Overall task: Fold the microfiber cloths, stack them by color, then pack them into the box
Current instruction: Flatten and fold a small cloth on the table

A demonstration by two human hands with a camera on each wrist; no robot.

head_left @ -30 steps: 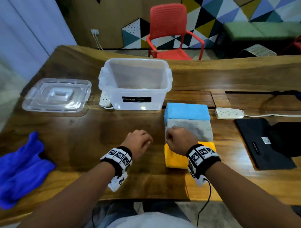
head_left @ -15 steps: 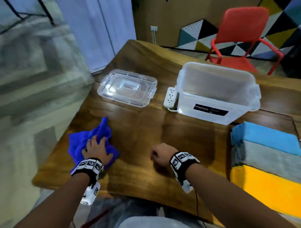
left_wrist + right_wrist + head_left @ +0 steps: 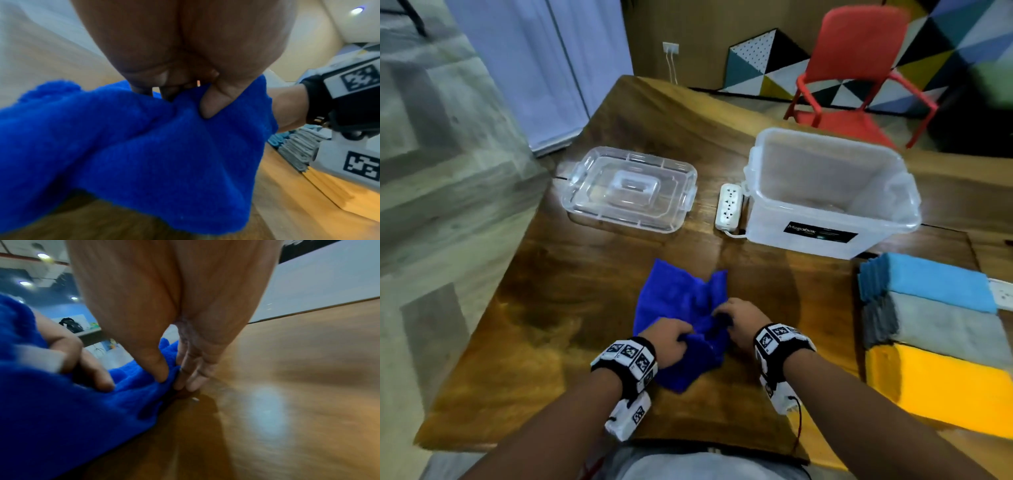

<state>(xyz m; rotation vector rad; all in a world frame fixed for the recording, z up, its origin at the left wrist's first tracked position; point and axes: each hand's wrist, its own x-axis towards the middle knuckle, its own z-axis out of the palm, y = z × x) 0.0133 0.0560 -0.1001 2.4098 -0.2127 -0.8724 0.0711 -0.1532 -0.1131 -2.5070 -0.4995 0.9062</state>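
Both hands are on the crumpled dark blue cloth [image 3: 685,315] at the table's [image 3: 571,308] near edge, left hand [image 3: 671,342] pinching its near-left part, right hand [image 3: 743,320] pinching its right edge, the bulk lying away toward the open box [image 3: 828,219].

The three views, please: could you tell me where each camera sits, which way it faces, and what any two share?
Head: worn on the head, looking down at the table; both forearms, left hand and right hand grip the blue cloth.
Left wrist: looks along the left hand, thumb pinching the cloth; right wrist beyond.
Right wrist: looks along the right hand, pinching the cloth's edge; left hand's fingers beside.
Shared: all three show the cloth.
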